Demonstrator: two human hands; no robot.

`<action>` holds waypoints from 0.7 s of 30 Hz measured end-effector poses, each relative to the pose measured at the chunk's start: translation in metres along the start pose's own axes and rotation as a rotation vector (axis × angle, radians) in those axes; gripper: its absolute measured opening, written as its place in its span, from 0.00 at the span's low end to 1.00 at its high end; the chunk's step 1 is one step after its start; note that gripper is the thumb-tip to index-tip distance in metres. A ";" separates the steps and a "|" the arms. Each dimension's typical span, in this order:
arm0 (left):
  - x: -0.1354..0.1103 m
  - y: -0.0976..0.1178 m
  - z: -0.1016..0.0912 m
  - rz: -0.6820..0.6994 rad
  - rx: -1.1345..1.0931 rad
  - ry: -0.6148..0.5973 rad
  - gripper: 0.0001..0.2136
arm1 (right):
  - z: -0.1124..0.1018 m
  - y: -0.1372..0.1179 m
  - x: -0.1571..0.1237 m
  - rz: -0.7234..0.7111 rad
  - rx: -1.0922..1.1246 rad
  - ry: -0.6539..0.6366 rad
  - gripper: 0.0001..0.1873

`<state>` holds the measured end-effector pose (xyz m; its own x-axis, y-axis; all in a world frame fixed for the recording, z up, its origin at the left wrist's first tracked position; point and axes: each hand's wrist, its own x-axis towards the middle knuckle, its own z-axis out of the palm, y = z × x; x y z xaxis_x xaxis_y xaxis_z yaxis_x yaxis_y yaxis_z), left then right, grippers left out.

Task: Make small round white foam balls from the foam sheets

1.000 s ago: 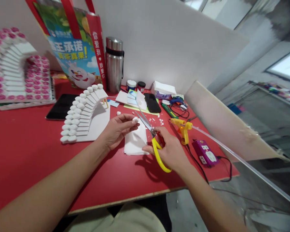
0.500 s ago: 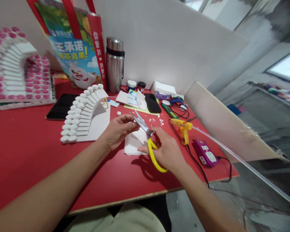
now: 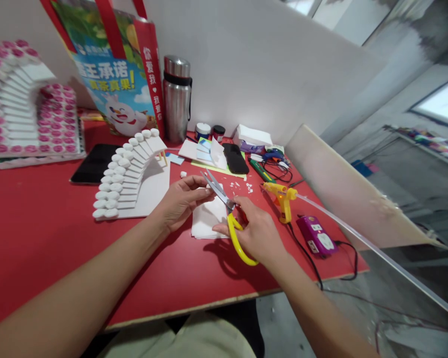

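Trimming appears to be the step in hand. A small white piece [image 3: 208, 186] is pinched between thumb and fingers of the left hand [image 3: 182, 203], above the paper [image 3: 209, 221]; most of it is hidden by fingertips and blades. The scissors [image 3: 230, 205] are gripped by the right hand [image 3: 260, 231], fingers wrapped about the yellow handles. The blades are parted and brought up to the left fingertips; whether the piece lies between them cannot be told.

Progress, as judged: partial. On the near stair [image 3: 130, 197], white rounds [image 3: 112, 196] are set along the outer edge from bottom to top, in a double row on the lower part. No rounds are seen along the inner edge, and its base [image 3: 156, 188] is bare where visible. On the far stair [image 3: 20, 107], both flanks are covered with pink and white rounds; if that is taken as the pattern, the inner side and the pink are left to be done.

Some cutting is evidenced by scraps [image 3: 249, 188] on the table [image 3: 164, 288]. One loose lump [image 3: 183, 174] is noted beyond the left hand. The glue gun [image 3: 283, 199] is plainly held by neither hand; its orange light is lit.
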<state>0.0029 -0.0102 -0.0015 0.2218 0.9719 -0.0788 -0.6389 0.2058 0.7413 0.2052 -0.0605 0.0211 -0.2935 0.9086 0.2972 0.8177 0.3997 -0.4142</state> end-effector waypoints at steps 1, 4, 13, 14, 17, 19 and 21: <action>0.000 0.000 0.001 0.003 -0.001 0.003 0.12 | 0.000 0.000 0.000 -0.006 -0.007 0.006 0.27; 0.000 0.001 0.002 0.014 0.002 0.018 0.13 | 0.001 0.002 -0.001 -0.029 -0.030 0.027 0.28; 0.002 -0.002 -0.001 0.024 0.008 0.034 0.12 | 0.003 0.003 -0.002 0.001 0.003 0.036 0.28; 0.002 -0.002 -0.002 0.022 0.010 0.033 0.12 | 0.003 0.003 -0.002 0.030 0.030 0.029 0.28; 0.001 -0.001 -0.002 -0.001 0.023 0.031 0.11 | 0.002 0.006 -0.003 0.189 0.142 0.003 0.27; 0.000 0.001 -0.002 -0.027 0.025 0.033 0.11 | 0.002 0.010 -0.004 0.287 0.209 -0.003 0.26; -0.001 0.003 -0.001 -0.049 0.017 0.035 0.11 | 0.002 0.014 -0.005 0.329 0.248 -0.004 0.26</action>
<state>0.0003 -0.0105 0.0005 0.2260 0.9643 -0.1382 -0.6150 0.2513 0.7475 0.2169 -0.0589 0.0123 -0.0380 0.9931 0.1113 0.7245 0.1041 -0.6814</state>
